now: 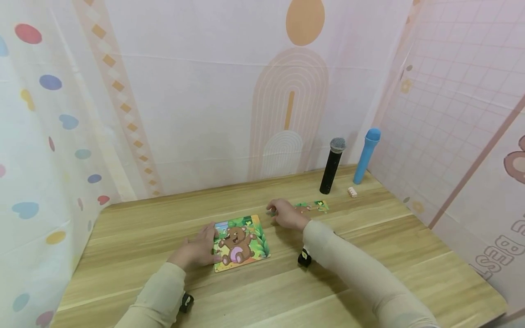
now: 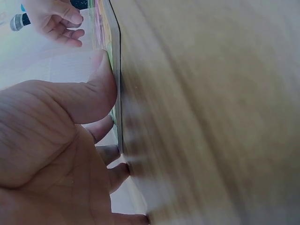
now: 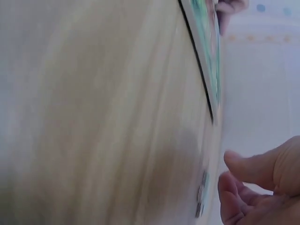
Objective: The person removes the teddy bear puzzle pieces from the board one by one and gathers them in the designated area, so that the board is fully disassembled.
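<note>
A flat bear picture board (image 1: 235, 248), with a brown cartoon bear among green leaves, lies on the table. My left hand (image 1: 198, 248) rests at its left side; in the left wrist view the thumb (image 2: 96, 91) touches the board's face while other fingertips touch the tabletop. My right hand (image 1: 285, 213) hovers beyond the board's upper right corner, its fingers loosely bent, with nothing visible between them. Partly hidden behind it lie colourful flat puzzle pieces (image 1: 321, 206). In the right wrist view, small thin pieces (image 3: 201, 194) lie on the table near the fingertips.
A black microphone (image 1: 331, 168) with a silver head and a blue microphone (image 1: 365, 159) stand at the back right. A small pinkish-white block (image 1: 352, 192) lies before them. Patterned curtains (image 1: 197, 100) hang behind and beside the wooden table (image 1: 143, 228).
</note>
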